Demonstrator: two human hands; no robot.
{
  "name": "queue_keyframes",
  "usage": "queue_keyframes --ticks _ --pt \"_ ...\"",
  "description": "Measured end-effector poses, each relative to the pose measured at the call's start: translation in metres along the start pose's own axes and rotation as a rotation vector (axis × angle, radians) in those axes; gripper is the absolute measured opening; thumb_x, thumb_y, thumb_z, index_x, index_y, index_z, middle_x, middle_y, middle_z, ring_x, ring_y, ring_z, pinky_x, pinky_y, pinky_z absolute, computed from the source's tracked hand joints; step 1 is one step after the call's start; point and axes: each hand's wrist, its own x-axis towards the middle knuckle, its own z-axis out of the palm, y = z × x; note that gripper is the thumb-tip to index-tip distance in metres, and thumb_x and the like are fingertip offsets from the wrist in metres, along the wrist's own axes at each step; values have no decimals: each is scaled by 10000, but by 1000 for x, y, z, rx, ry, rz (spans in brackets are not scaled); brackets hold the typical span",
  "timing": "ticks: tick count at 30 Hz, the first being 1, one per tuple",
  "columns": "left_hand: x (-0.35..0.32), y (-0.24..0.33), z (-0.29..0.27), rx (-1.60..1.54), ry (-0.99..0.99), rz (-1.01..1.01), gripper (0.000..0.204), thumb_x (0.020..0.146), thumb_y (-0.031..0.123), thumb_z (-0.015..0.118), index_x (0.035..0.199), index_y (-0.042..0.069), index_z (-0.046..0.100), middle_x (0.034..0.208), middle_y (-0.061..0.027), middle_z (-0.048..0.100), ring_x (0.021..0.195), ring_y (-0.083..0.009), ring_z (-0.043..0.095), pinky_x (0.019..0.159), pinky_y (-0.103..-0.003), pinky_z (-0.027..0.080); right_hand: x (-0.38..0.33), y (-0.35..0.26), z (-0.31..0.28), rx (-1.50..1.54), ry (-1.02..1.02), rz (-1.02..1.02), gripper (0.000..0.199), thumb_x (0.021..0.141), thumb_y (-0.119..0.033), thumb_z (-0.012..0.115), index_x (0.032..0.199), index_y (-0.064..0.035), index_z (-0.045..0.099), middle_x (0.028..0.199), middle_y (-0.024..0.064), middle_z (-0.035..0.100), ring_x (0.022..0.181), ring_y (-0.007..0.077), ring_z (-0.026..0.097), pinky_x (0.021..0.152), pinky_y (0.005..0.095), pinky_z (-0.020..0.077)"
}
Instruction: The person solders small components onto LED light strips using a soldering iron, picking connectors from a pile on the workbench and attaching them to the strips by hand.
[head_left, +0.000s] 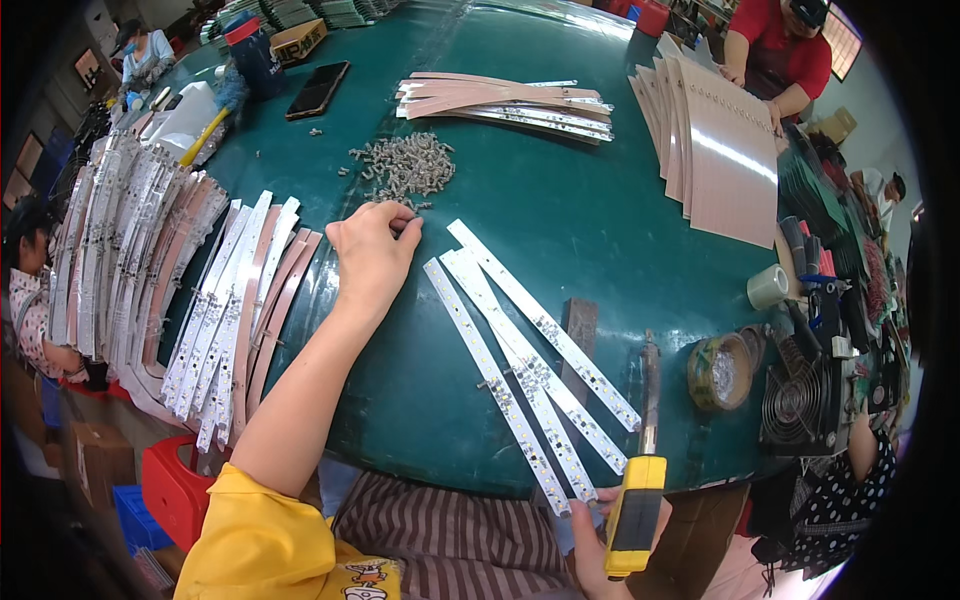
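My left hand (375,245) is at the near edge of a pile of small grey metallic parts (410,165). Its thumb and fingertips are pinched together; whatever is between them is too small to make out. At the lower right, my right hand (600,560) is closed around a yellow-and-black soldering gun (637,515), whose metal barrel points away from me. Several white LED circuit strips (500,385) fan out between my hands, with their near ends by my right fingers. Small components dot their middles.
Stacked LED strips (225,320) lie left, beside a larger bundle (125,250). More strips (505,105), a phone (318,90) and a blue jar (252,55) sit farther back. Right are a tape-roll cup (718,372), a fan (797,405) and a co-worker holding board panels (730,150).
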Motion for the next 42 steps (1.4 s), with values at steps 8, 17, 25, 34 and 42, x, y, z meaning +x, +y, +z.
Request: queue_keyframes --ticks 8,17,25,34,42 --pt "-5 0 -3 110 19 86 71 816 87 734 853 26 731 829 -105 689 805 -265 650 826 -398 341 -6 6 2 69 -37 -14 592 714 -19 868 1159 -31 478 944 55 594 782 117 559 717 272 477" --pt "-14 30 -29 -47 -132 -50 128 768 60 743 868 -18 731 775 -143 715 739 -256 707 773 -372 494 30 5 -11 -188 130 -345 534 778 -32 821 1213 7 513 1032 83 553 880 203 555 733 296 455" --pt "-88 89 -31 -324 -396 139 100 778 127 773 858 67 772 770 -76 741 672 -194 655 781 -315 440 49 -6 -3 -169 31 -202 391 800 -58 834 1096 3 585 854 34 620 733 89 578 688 225 461" --pt "-104 93 -12 -237 -315 242 96 771 103 793 865 99 779 721 -30 722 562 -151 571 744 -309 351 46 -3 -9 -221 90 -242 376 796 -20 819 1093 8 591 851 40 625 731 103 590 676 231 466" --pt "-108 97 -3 -234 -311 246 101 764 78 780 864 73 762 695 -39 697 598 -158 614 736 -318 358 45 1 -10 -170 79 -243 362 803 -94 793 1083 12 590 856 67 612 734 136 591 683 253 460"
